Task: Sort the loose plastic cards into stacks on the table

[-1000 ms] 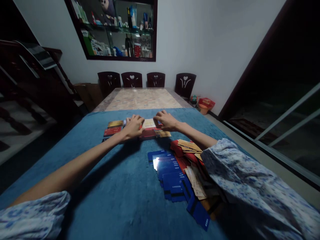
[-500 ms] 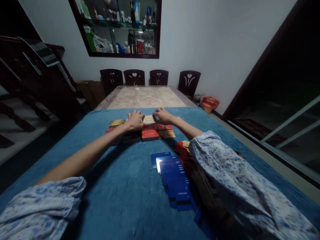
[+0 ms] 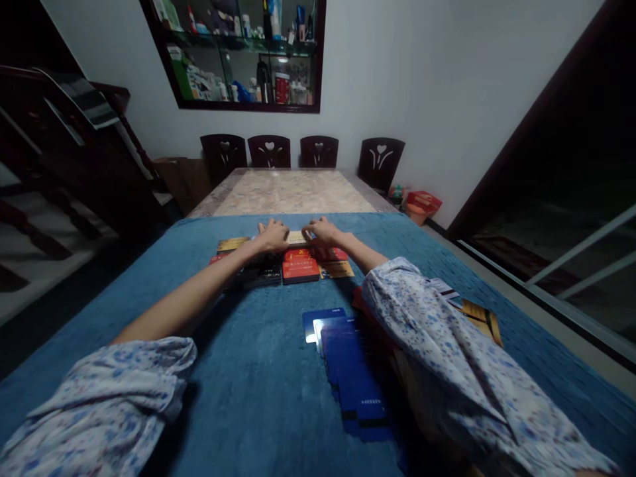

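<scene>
At the far side of the blue cloth, a stack of cream cards lies between both hands. My left hand has its fingers bent down against the stack's left end. On the opposite end, my right hand grips with curled fingers. Directly in front sit a stack of red cards and a gold card pile. Dark cards lie below my left wrist, and another gold stack is left of it. Fingertips are partly hidden.
Blue cards fan out near my right forearm, which covers part of a heap. Gold cards and white cards lie right of that sleeve. The blue cloth covers the near table; chairs stand behind.
Both hands stay at the cream cards with only slight shifts. The right forearm has moved a little left, uncovering gold and white cards on its right. The view has shifted slightly.
</scene>
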`<state>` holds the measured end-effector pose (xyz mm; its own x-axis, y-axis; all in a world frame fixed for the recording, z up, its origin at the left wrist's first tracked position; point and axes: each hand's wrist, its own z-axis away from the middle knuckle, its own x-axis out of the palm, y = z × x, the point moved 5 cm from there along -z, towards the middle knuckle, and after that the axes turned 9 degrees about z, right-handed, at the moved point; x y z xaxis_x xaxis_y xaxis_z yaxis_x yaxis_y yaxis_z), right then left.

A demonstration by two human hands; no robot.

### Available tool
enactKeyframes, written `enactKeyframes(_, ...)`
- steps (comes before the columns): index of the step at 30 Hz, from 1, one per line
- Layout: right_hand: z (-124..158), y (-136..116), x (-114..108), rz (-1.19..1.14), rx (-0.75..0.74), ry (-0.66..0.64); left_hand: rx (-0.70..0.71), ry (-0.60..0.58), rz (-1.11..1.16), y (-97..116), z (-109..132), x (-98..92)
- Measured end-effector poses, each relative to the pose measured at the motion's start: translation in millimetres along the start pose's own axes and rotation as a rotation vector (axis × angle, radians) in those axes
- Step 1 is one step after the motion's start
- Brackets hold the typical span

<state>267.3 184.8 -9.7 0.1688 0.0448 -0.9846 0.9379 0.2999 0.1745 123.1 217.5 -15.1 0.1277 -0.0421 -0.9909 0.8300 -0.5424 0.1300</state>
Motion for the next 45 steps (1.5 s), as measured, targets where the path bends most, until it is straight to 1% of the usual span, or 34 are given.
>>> enactKeyframes(10,-12,0,12,0.021,-0.009,-0.039,-0.019,-0.044,0.014,-8,-12,12.1)
enactKeyframes(18,-14,-1,15,0.038,0.005,-0.052,-0.019,-0.073,0.016,-11,-19,18.2)
enactKeyframes(21,-15,-1,16,0.039,-0.001,-0.060,-0.023,-0.091,0.003,-11,-20,18.4)
enactKeyframes(26,-16,0,17,0.046,-0.010,-0.070,-0.017,-0.086,0.023,-11,-18,16.3)
enactKeyframes(33,-20,-1,17,0.061,-0.029,-0.094,-0.034,-0.080,0.033,-10,-21,18.1)
enactKeyframes(39,-25,1,21,0.074,-0.038,-0.091,-0.025,-0.093,0.026,-11,-20,17.8)
enactKeyframes(45,-27,1,24,0.097,-0.115,-0.061,0.013,-0.098,-0.023,-7,-18,15.6)
